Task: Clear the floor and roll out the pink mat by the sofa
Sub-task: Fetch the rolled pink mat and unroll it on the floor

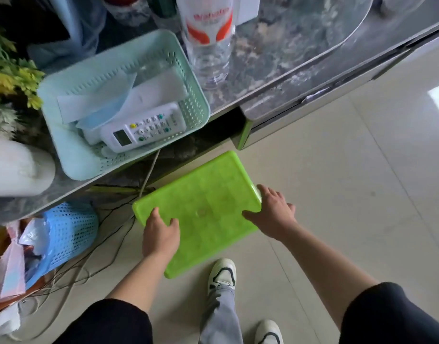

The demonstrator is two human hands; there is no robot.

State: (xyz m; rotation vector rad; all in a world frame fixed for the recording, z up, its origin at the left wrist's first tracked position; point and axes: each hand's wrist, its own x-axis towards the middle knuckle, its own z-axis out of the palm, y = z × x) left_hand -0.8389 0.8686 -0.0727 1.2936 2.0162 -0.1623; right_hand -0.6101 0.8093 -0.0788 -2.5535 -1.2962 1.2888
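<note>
Although the pink mat was nowhere in view, the thing standing in its way was plain enough: a green stool [203, 194], seen from above, just in front of the marble-topped cabinet [275, 70] and over the pale tiled floor [349, 207]. Whether its legs touched the tiles or hung just clear of them could not be told.

The hands were apart, one on each side of the seat. The left hand [161, 234] held the near-left edge, thumb lying on top and fingers seemingly curled over the rim. The right hand [271, 214] clasped the far-right corner, thumb on the seat and fingers wrapped down over the side.

The stool looked to be moulded plastic, so it would likely be light and stiff, with no give under a firm grasp, though its glossy top could prove slippery to a flat palm. The rim was the sensible purchase, and two opposite edges, as taken, would keep it level. A tangle of cables [109, 244] lay on the floor just beside its left edge, by a blue basket [72, 227]. A leg might snag them if the stool were dragged, so lifting seemed wiser.
</note>
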